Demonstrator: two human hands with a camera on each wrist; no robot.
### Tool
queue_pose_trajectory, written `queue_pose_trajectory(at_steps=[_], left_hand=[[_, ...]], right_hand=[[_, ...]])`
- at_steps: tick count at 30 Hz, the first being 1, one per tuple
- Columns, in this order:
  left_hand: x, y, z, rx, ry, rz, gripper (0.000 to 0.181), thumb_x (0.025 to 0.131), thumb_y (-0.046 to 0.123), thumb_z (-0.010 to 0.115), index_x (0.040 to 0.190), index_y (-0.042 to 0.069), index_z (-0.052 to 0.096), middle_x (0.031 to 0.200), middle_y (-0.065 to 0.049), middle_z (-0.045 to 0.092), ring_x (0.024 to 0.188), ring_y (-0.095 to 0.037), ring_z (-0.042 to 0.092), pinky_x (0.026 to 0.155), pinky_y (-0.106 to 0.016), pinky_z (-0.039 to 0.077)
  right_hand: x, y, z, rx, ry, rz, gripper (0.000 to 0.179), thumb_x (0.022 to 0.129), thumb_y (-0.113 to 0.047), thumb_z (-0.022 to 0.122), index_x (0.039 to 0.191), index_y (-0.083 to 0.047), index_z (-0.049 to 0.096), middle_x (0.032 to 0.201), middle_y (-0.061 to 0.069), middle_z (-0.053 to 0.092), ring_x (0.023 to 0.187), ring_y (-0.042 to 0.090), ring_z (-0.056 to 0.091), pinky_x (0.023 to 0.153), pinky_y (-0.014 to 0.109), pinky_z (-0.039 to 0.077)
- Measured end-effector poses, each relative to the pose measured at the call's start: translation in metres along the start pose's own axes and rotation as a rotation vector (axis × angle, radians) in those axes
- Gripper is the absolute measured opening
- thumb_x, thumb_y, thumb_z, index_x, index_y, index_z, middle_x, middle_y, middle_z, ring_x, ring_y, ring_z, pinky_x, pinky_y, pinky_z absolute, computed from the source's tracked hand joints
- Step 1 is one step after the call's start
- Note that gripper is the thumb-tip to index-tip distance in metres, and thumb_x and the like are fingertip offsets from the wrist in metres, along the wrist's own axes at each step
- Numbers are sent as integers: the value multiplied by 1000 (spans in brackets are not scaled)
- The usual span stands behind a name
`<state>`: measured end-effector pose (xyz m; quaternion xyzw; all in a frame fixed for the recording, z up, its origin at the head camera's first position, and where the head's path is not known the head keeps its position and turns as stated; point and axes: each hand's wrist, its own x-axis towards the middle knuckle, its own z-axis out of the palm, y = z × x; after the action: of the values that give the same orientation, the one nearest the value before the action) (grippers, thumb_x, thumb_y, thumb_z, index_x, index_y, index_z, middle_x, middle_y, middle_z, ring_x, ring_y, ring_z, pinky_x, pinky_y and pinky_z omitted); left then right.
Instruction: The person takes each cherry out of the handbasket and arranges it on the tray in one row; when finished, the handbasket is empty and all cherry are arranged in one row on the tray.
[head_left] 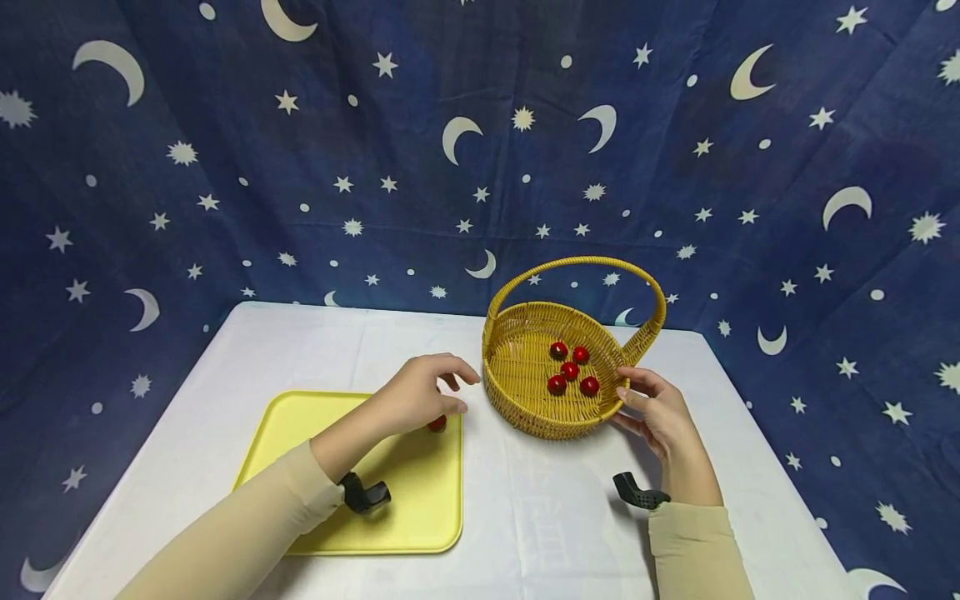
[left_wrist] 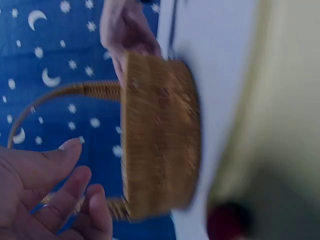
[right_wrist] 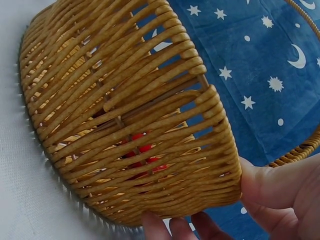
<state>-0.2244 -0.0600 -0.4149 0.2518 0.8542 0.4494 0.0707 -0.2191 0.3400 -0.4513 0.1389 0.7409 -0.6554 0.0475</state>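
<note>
A round wicker basket (head_left: 525, 408) with a tall arched handle stands on the table. Several small, glossy red fruits (head_left: 569, 371), cherry-like, lie on its woven bottom. My right hand (head_left: 667, 417) grips the basket's right rim, thumb and fingers on either side of the wall, as the right wrist view shows up close. Between the tray and the basket, my left hand (head_left: 420, 392) hovers with loosely bent fingers and nothing in them. Another red fruit (head_left: 437, 423) is on the yellow tray (head_left: 420, 517), partly hidden beneath that hand; the left wrist view shows it blurred.
A white cloth (head_left: 540, 517) covers the table, with the tray on the left half and the basket right of the middle. Behind the table hangs a dark blue curtain (head_left: 420, 108) with moons and stars. Each wrist carries a black camera mount (head_left: 637, 492).
</note>
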Motion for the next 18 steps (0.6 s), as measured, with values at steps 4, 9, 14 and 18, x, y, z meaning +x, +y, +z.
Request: queue_pose_trajectory(at_steps=[4,9,14,18], left_hand=[[17,27,17,-77,-57,59,36,88,1,86,120,14,77,123,-3,77,110,-25,71,87,-31,60],[51,46,42,-117,-127,57,38,88,1,85,123,14,76,125,-2,76,115,-25,72,92,-30,59],[90,46,72,-108,-135,22,40,88,1,86,124,14,76,130,-7,75,113,-26,73,94,-30,58],[112,40,94,1,-118,-59,42,87,6,89,127,13,76,134,-10,73,117,-26,69,100,-34,57]], right_hand=[[0,0,1,-4,1,0,49,105,-6,65,153,-6,53,143,9,51,115,17,66,89,36,65],[3,-2,1,-3,-1,0,49,105,-6,65,153,-6,53,139,6,52,115,17,65,88,36,65],[3,-2,1,-10,-4,-5,48,105,-6,65,152,-7,54,143,9,50,118,19,64,90,38,65],[1,0,1,-16,-2,5,48,106,-6,65,152,-7,54,149,13,47,120,22,63,91,40,65]])
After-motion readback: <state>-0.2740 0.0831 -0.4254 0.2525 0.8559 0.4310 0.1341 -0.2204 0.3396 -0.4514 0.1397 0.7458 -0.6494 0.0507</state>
